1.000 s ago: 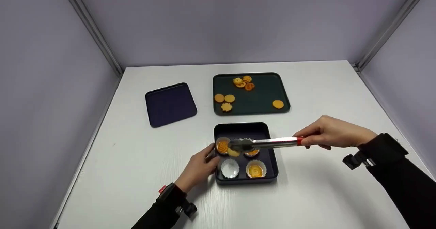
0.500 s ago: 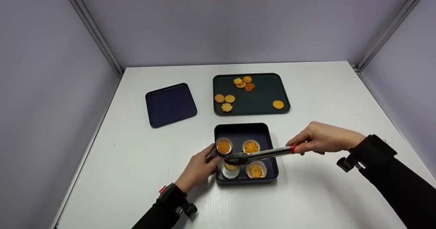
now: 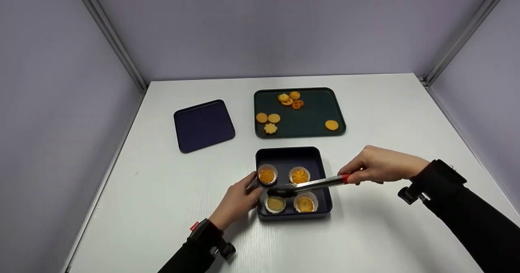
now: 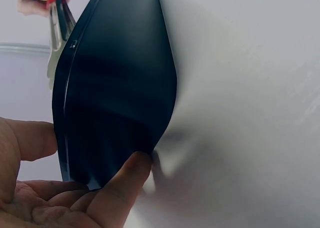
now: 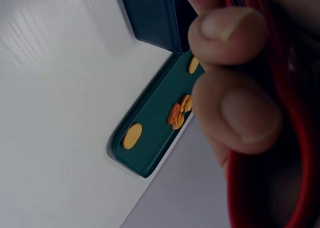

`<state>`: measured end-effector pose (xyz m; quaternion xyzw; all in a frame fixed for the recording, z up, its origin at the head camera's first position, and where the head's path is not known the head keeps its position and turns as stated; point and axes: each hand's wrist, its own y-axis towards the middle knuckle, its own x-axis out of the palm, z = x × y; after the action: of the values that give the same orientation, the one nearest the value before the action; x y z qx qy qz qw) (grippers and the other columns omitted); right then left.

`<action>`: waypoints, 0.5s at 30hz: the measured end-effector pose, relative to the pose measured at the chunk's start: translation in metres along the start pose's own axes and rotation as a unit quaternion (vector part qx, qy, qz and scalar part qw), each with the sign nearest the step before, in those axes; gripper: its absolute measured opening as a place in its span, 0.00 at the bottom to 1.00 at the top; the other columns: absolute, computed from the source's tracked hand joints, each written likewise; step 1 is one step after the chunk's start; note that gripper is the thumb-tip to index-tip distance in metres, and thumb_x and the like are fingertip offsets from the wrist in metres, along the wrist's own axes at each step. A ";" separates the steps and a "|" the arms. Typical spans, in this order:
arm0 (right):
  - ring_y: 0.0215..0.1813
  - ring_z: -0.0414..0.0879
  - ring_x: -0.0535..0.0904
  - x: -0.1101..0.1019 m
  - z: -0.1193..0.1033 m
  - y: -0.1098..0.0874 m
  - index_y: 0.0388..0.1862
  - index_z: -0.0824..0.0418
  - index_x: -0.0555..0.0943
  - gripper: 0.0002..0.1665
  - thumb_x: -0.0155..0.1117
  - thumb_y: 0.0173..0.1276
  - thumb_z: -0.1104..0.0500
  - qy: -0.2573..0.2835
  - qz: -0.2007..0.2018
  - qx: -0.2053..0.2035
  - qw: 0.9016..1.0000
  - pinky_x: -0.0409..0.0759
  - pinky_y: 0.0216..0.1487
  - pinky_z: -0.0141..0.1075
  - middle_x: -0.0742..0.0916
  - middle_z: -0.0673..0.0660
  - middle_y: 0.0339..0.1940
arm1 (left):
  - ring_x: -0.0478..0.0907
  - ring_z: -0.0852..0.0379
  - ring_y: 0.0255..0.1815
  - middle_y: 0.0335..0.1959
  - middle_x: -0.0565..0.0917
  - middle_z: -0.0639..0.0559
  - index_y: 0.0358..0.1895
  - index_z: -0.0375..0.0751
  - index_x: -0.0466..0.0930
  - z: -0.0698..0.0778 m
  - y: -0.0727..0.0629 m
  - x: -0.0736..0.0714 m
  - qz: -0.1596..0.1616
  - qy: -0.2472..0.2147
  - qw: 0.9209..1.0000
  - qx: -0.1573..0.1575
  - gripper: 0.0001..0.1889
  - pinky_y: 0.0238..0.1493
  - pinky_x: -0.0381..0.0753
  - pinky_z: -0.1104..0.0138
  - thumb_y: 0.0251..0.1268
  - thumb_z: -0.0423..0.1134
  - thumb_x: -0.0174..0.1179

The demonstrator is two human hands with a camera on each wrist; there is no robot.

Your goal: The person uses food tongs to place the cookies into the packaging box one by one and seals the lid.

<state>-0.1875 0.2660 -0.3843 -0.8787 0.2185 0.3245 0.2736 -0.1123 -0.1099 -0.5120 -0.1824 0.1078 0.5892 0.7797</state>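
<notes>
My right hand (image 3: pixel 380 165) grips red-handled metal tongs (image 3: pixel 319 185) whose dark tips reach over the front-left paper cup. In that cup lies a flat round cookie (image 3: pixel 275 204), just beneath the tips. The dark box (image 3: pixel 290 155) holds further paper cups: a swirled cookie (image 3: pixel 267 175) at rear left, a flower-patterned cookie (image 3: pixel 300 176) at rear right, a round cookie (image 3: pixel 305 204) at front right. My left hand (image 3: pixel 239 200) holds the box at its left side; in the left wrist view, thumb and fingers meet the dark wall (image 4: pixel 115 77) at rim and lower corner.
A green tray (image 3: pixel 313 110) behind the box bears several cookies, with a lone round cookie (image 3: pixel 332 125) at its right. A flat dark blue tray (image 3: pixel 204 126) lies to the left. Grey panels (image 3: pixel 260 29) enclose the white table.
The tongs have moved toward me and slightly left, bringing the round cookie from above the box's middle into the front-left cup, where it now lies. My left hand has stayed at the box.
</notes>
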 end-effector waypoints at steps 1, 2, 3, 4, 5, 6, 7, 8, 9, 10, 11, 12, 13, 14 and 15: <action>0.14 0.33 0.66 0.000 0.000 0.000 0.49 0.48 0.90 0.09 0.67 0.74 0.52 0.000 -0.001 0.002 1.000 0.63 0.15 0.26 0.82 0.41 0.25 | 0.73 0.40 0.69 0.76 0.66 0.31 0.80 0.36 0.59 0.000 0.000 0.000 0.001 0.003 1.000 0.000 0.33 0.46 0.86 0.64 0.77 0.43 0.57; 0.15 0.34 0.65 0.000 0.000 0.001 0.49 0.48 0.90 0.09 0.67 0.74 0.52 0.000 -0.001 0.004 1.000 0.63 0.16 0.26 0.82 0.41 0.25 | 0.73 0.41 0.69 0.76 0.66 0.32 0.80 0.36 0.59 0.000 0.000 0.000 0.002 0.006 1.000 -0.002 0.33 0.47 0.85 0.64 0.77 0.43 0.57; 0.15 0.34 0.65 0.000 0.000 0.001 0.49 0.48 0.90 0.09 0.67 0.74 0.52 0.000 -0.001 0.006 1.000 0.63 0.16 0.26 0.82 0.41 0.25 | 0.73 0.41 0.69 0.76 0.66 0.32 0.80 0.37 0.59 0.000 0.000 0.000 0.003 0.010 1.000 -0.003 0.33 0.49 0.84 0.63 0.77 0.43 0.57; 0.15 0.34 0.65 0.000 0.000 0.001 0.49 0.48 0.90 0.09 0.67 0.74 0.51 0.000 -0.001 0.007 1.000 0.63 0.16 0.26 0.82 0.41 0.25 | 0.73 0.42 0.69 0.76 0.66 0.33 0.80 0.37 0.60 0.000 0.000 0.000 0.004 0.013 1.000 -0.003 0.33 0.49 0.84 0.62 0.77 0.43 0.57; 0.15 0.34 0.65 0.000 0.000 0.001 0.49 0.48 0.89 0.09 0.67 0.74 0.52 -0.001 0.000 0.007 1.000 0.63 0.16 0.26 0.82 0.41 0.25 | 0.73 0.42 0.69 0.76 0.66 0.33 0.80 0.37 0.60 0.000 0.001 0.000 0.005 0.015 1.000 -0.002 0.33 0.50 0.84 0.61 0.77 0.43 0.57; 0.15 0.33 0.65 0.000 0.000 0.001 0.49 0.48 0.89 0.09 0.67 0.74 0.51 -0.002 0.000 0.006 1.000 0.63 0.16 0.26 0.82 0.41 0.25 | 0.73 0.42 0.69 0.76 0.66 0.33 0.80 0.37 0.60 0.000 0.001 0.000 0.005 0.015 1.000 -0.004 0.33 0.50 0.84 0.61 0.77 0.43 0.57; 0.15 0.33 0.65 0.000 0.000 0.001 0.49 0.47 0.89 0.09 0.67 0.74 0.51 -0.003 0.001 0.005 1.000 0.63 0.16 0.26 0.82 0.41 0.25 | 0.73 0.43 0.69 0.76 0.67 0.33 0.80 0.37 0.60 0.000 0.001 0.000 0.006 0.017 1.000 -0.004 0.33 0.50 0.84 0.61 0.77 0.43 0.57; 0.15 0.33 0.65 0.000 0.000 0.001 0.49 0.47 0.89 0.09 0.67 0.74 0.51 -0.004 0.002 0.004 1.000 0.63 0.16 0.26 0.82 0.41 0.25 | 0.73 0.43 0.68 0.76 0.67 0.33 0.80 0.37 0.60 0.000 0.001 0.000 0.006 0.016 1.000 -0.004 0.33 0.50 0.84 0.61 0.77 0.43 0.57; 0.15 0.33 0.66 0.000 0.001 0.000 0.49 0.47 0.89 0.09 0.67 0.74 0.51 -0.006 0.003 0.003 1.000 0.64 0.16 0.26 0.82 0.41 0.25 | 0.73 0.43 0.68 0.76 0.67 0.33 0.80 0.37 0.60 0.000 0.001 0.000 0.007 0.017 1.000 -0.004 0.33 0.50 0.84 0.61 0.77 0.43 0.57; 0.15 0.33 0.66 -0.001 0.001 0.000 0.49 0.47 0.89 0.09 0.67 0.74 0.51 -0.007 0.005 0.003 1.000 0.64 0.16 0.26 0.82 0.41 0.25 | 0.74 0.43 0.67 0.76 0.67 0.33 0.80 0.37 0.60 0.000 0.001 0.000 0.007 0.016 1.000 -0.004 0.33 0.49 0.84 0.61 0.77 0.43 0.57; 0.15 0.33 0.66 -0.001 0.001 -0.001 0.50 0.47 0.89 0.10 0.67 0.74 0.50 -0.007 0.007 0.004 1.000 0.64 0.16 0.26 0.82 0.41 0.26 | 0.74 0.43 0.67 0.76 0.67 0.33 0.80 0.37 0.60 0.000 0.001 0.000 0.006 0.014 1.000 -0.004 0.33 0.48 0.84 0.62 0.77 0.43 0.57; 0.15 0.33 0.66 -0.002 0.001 -0.002 0.50 0.46 0.89 0.10 0.67 0.74 0.50 -0.007 0.011 0.003 1.000 0.64 0.16 0.27 0.82 0.42 0.26 | 0.74 0.43 0.67 0.75 0.67 0.33 0.80 0.37 0.60 0.000 0.000 0.000 0.006 0.014 1.000 -0.003 0.33 0.48 0.84 0.62 0.77 0.43 0.57; 0.15 0.33 0.66 -0.003 0.000 -0.003 0.51 0.46 0.89 0.11 0.67 0.74 0.50 -0.007 0.014 0.004 1.000 0.64 0.16 0.27 0.83 0.42 0.26 | 0.74 0.43 0.67 0.75 0.67 0.33 0.80 0.37 0.60 0.000 0.001 0.000 0.006 0.015 1.000 -0.002 0.33 0.48 0.84 0.62 0.77 0.43 0.57; 0.15 0.33 0.65 -0.004 0.000 -0.004 0.51 0.46 0.89 0.11 0.67 0.74 0.49 -0.006 0.018 0.005 1.000 0.64 0.16 0.27 0.83 0.42 0.26 | 0.74 0.43 0.68 0.75 0.67 0.33 0.80 0.37 0.60 0.000 0.000 0.000 0.005 0.015 1.000 -0.002 0.33 0.48 0.84 0.62 0.77 0.43 0.57; 0.15 0.33 0.65 -0.005 0.000 -0.005 0.52 0.46 0.89 0.12 0.67 0.73 0.49 -0.004 0.021 0.005 1.000 0.64 0.16 0.27 0.83 0.42 0.26 | 0.74 0.43 0.68 0.75 0.67 0.32 0.80 0.37 0.59 0.000 0.000 0.000 0.005 0.014 1.000 -0.002 0.33 0.48 0.84 0.62 0.77 0.43 0.57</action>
<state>-0.1880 0.2711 -0.3789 -0.8711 0.2373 0.3329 0.2721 -0.1127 -0.1098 -0.5121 -0.1919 0.1184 0.5905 0.7749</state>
